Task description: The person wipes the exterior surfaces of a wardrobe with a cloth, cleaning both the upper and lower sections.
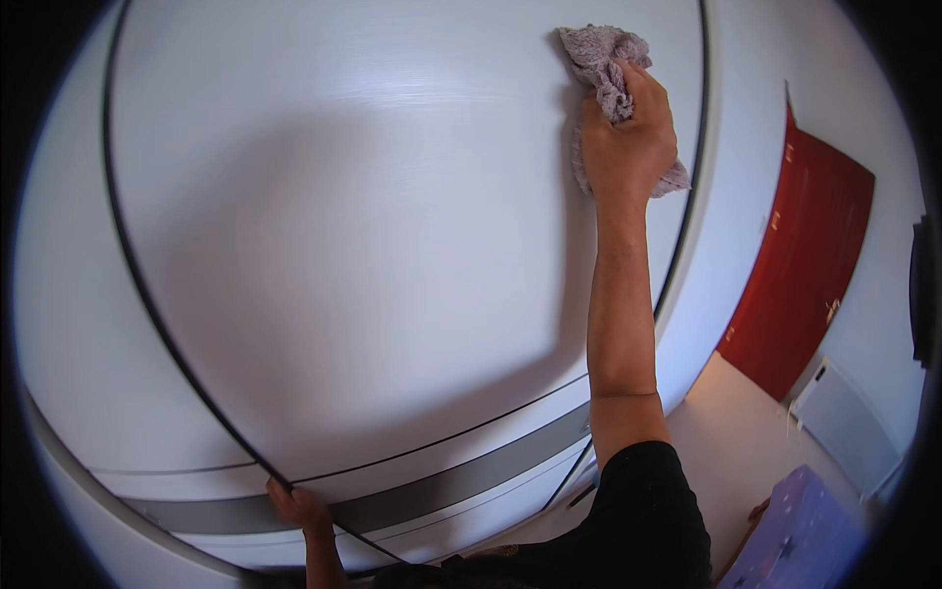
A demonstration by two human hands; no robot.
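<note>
A crumpled, fluffy mauve-grey cleaning cloth [600, 55] is bunched in my right hand [633, 136]. That hand presses it against the upper right of a white glossy wardrobe door panel [383, 243], close to the dark vertical trim on the right. Low on the left, my left hand [298, 504] grips the dark edge trim [158, 320] of the panel, where a grey horizontal band [441, 489] crosses the door. Its fingertips curl over the trim and are partly hidden. My arm and head cast a broad shadow across the panel.
A red door [809, 258] with a gold-coloured handle is at the right. Beside it a flat white panel [846, 427], perhaps a heater, leans on the wall. Lower right is a purple-blue, star-patterned surface [802, 530], probably a bed. Pale floor [728, 420] lies between.
</note>
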